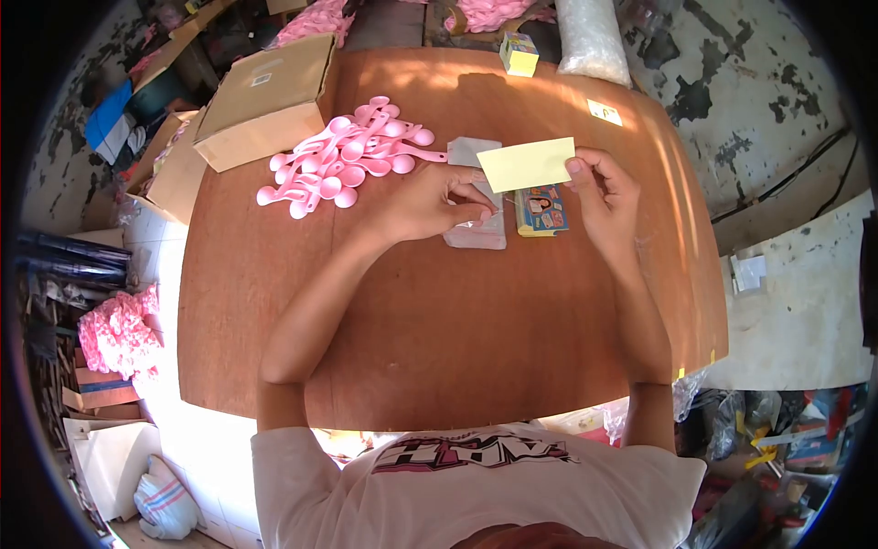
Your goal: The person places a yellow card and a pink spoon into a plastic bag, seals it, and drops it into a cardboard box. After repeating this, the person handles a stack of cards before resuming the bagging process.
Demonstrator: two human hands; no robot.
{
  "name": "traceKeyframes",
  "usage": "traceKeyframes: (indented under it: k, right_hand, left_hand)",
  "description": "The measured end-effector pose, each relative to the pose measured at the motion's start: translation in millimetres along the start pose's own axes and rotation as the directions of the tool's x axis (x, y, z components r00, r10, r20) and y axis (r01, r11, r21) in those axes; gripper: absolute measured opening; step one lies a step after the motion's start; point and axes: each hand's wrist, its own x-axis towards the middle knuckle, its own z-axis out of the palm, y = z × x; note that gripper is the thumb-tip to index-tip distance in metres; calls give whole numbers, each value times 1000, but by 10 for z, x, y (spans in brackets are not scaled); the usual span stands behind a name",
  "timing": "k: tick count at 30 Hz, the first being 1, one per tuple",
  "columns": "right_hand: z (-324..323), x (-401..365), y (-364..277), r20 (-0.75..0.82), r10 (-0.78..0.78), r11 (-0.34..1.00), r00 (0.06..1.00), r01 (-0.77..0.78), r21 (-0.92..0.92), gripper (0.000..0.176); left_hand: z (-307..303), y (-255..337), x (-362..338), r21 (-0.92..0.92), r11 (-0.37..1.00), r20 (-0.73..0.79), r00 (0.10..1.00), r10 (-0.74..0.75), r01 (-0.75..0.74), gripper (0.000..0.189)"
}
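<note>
My right hand (605, 188) pinches a pale yellow card (528, 165) by its right end, raised above the table. My left hand (444, 201) is over a stack of clear plastic bags (476, 240), fingers curled toward the thumb, with what looks like the edge of a plastic bag between the tips. Below the yellow card lies a small stack of printed cards (543, 212) with a blue picture on top, partly covered by it. Left of my left hand is a loose pile of pink plastic scoops (343, 165).
A closed cardboard box (265, 101) stands at the table's back left. Toward the back right are a yellow card stack (519, 55), a single printed card (604, 113) and a large plastic sack (593, 41). The brown table (476, 339) has a curved-looking edge.
</note>
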Motion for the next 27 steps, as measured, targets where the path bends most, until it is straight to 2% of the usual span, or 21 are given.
traceKeyframes:
  k: [2,5,6,8,9,11,12,13,14,15,17,19,20,22,23,24,25,26,27]
  right_hand:
    - [-18,31,-3,51,14,1000,999,-15,5,15]
    - [-73,26,-121,290,57,959,955,29,-283,12]
    - [-53,2,-90,291,55,958,955,31,-284,12]
    - [26,-73,4,346,-28,971,938,108,-214,12]
    - [75,-98,-153,371,-13,964,928,110,-241,11]
    - [211,-205,-125,309,-27,970,951,101,-223,9]
    - [243,-239,-110,247,-43,975,968,94,-201,8]
    - [239,-250,-125,220,38,985,975,1,-172,9]
    - [230,-258,-99,223,37,985,974,2,-170,9]
    - [220,-262,-59,205,20,989,979,11,-148,10]
    - [207,-243,-32,184,2,992,983,22,-126,11]
    - [178,-190,-110,344,-323,871,882,419,-256,11]
    - [156,-213,-167,344,-322,871,882,419,-258,11]
    - [100,-380,-352,290,-179,945,940,247,-216,13]
    - [-7,-505,-477,351,75,989,933,-26,-144,16]
    - [-179,-645,-599,429,312,949,848,-303,-92,18]
    - [-376,-763,-682,629,423,888,652,-437,-144,19]
    - [-555,-896,-754,776,490,806,397,-545,-230,20]
    - [-653,-1061,-833,877,379,866,296,-448,-223,17]
  left_hand:
    - [6,-58,6,-9,996,14,996,83,-83,42]
    - [26,-8,-8,21,996,-43,995,87,-86,47]
    - [36,60,-28,21,996,-44,995,89,-88,47]
    - [63,214,-76,103,995,-2,1000,-8,8,49]
    - [93,232,-84,102,995,0,1000,-6,6,49]
    - [139,253,-93,84,989,-32,992,124,-121,50]
    - [149,227,-82,83,989,-33,992,124,-121,50]
    - [158,176,-68,9,991,-67,989,134,-134,50]
    - [164,150,-67,-66,987,-104,984,141,-149,51]
    - [170,163,-76,-65,987,-107,984,140,-147,51]
    - [178,211,-88,-182,978,-118,990,79,-100,47]
    - [183,231,-100,-116,988,-134,987,88,-104,45]
    - [185,234,-102,-52,993,-149,984,96,-105,44]
    - [167,186,-90,-35,992,-169,979,117,-125,43]
    - [150,162,-92,-17,990,-192,972,136,-142,42]
    - [123,175,-101,-18,990,-199,971,135,-142,42]
    - [92,215,-113,-15,993,-208,972,114,-119,41]
    - [64,249,-127,-13,995,-213,973,91,-96,41]
    - [44,269,-140,-17,996,-215,973,87,-93,41]
